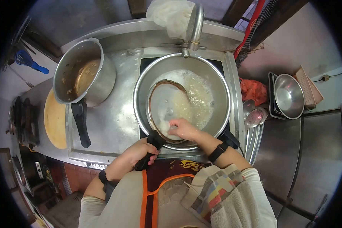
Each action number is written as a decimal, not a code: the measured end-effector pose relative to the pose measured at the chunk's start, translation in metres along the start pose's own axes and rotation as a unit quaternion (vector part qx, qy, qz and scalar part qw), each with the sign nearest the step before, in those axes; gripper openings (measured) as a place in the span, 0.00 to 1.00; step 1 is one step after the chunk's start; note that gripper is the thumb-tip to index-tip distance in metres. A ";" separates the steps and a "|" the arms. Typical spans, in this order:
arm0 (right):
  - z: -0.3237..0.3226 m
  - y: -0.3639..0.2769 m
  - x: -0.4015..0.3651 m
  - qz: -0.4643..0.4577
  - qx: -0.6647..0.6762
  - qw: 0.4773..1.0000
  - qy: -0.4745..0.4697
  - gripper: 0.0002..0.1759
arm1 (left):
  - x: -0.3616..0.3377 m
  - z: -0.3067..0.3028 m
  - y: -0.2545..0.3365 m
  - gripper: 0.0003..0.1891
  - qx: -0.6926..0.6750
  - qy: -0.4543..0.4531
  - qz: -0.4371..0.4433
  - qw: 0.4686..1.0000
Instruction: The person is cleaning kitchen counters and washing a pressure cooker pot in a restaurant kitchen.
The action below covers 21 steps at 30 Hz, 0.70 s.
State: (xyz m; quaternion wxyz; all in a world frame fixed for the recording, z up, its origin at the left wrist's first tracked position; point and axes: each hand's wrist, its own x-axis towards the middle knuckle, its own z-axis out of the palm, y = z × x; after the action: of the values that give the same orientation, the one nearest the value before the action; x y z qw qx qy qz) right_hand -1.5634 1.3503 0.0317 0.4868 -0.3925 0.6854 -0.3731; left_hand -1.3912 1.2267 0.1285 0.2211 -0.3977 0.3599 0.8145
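A pressure cooker lid (pixel 178 102), underside up, rests tilted inside a large steel pot (pixel 137 110). Brown shows around the lid's inner edge, and a small round fitting sits near its middle. My left hand (pixel 142 152) is wrapped around the lid's black handle at the pot's near rim. Over the lid's near part, my right hand (pixel 181 128) has its fingers curled together against the inner face. Something pale and whitish shows by those fingertips, too indistinct to name. Cloudy, foamy water (pixel 201 97) lies in the pot around the lid.
A pressure cooker body (pixel 102 83) with a black handle stands left on the steel counter (pixel 119 129), beside a round wooden board (pixel 54 125). A faucet (pixel 195 30) with a whitish bag (pixel 171 15) rises behind the pot. Ladles (pixel 254 117) and a steel bowl (pixel 288 95) are right.
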 end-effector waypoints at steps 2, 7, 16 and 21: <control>-0.007 0.031 0.003 0.035 -0.214 0.976 0.025 0.09 | 0.000 0.001 -0.001 0.06 0.003 0.001 0.006 1.000; -0.043 0.037 0.021 0.118 -0.474 0.866 0.104 0.11 | 0.003 0.000 0.000 0.08 0.044 0.002 0.016 0.999; -0.017 -0.007 0.052 -0.088 -0.108 0.953 0.269 0.14 | 0.002 0.002 0.002 0.09 0.049 0.005 0.018 0.999; 0.006 -0.037 0.022 -0.197 -0.045 0.966 0.161 0.10 | 0.002 0.003 0.002 0.10 0.077 0.016 0.036 0.996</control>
State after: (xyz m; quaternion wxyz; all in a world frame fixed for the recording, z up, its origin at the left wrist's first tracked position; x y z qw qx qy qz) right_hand -1.5561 1.3144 0.0555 0.2688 -0.4761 0.6797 -0.4889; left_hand -1.3950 1.2278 0.1291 0.2156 -0.3790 0.4397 0.7852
